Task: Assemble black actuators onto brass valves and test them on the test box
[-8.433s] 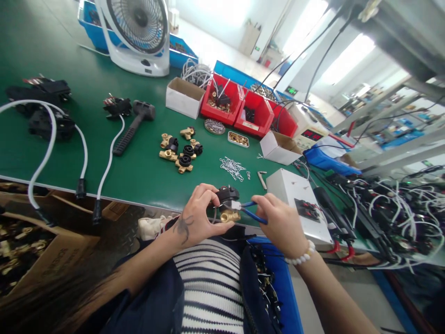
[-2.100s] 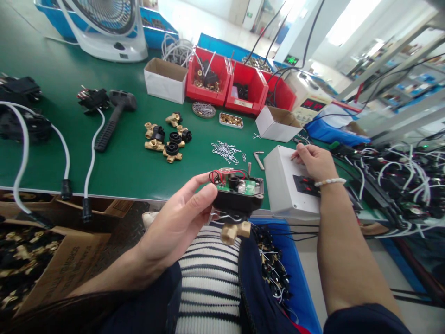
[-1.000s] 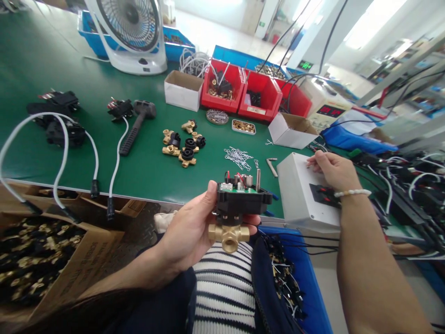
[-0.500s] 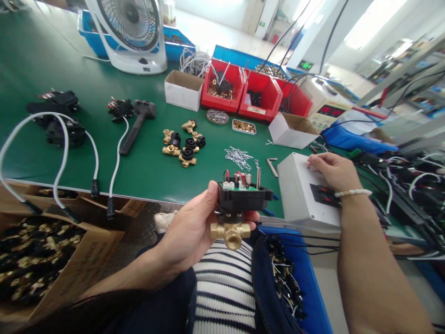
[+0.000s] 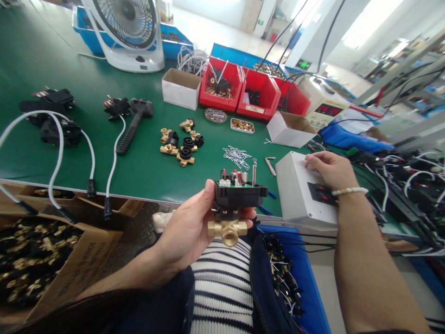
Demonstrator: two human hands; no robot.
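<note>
My left hand [image 5: 189,220] is closed around a motorized valve, its thumb at the side of the black housing. The valve's brass three-way body [image 5: 227,230] points down, below the open-topped black actuator housing [image 5: 239,197]. Inside the housing a green circuit board, red wires and a thin upright metal post show. My right hand [image 5: 328,168] rests on the grey control box [image 5: 295,190], thumb and fingertips pinched together near its upper left corner. A tiny metallic part shows at those fingertips, too small to name. Dark switches sit on the box face beside the wrist.
Several brass valve bodies [image 5: 184,146], metal clips [image 5: 237,157], an L-shaped metal piece [image 5: 270,165] and a hammer [image 5: 135,125] lie on the green table [image 5: 146,178]. Red bins [image 5: 259,93], a power supply [image 5: 321,99] and a fan [image 5: 139,62] stand behind. A blue crate [image 5: 314,297] is below.
The whole view has shifted slightly, with the table and its things appearing a little further left. Both hands keep the same hold and place.
</note>
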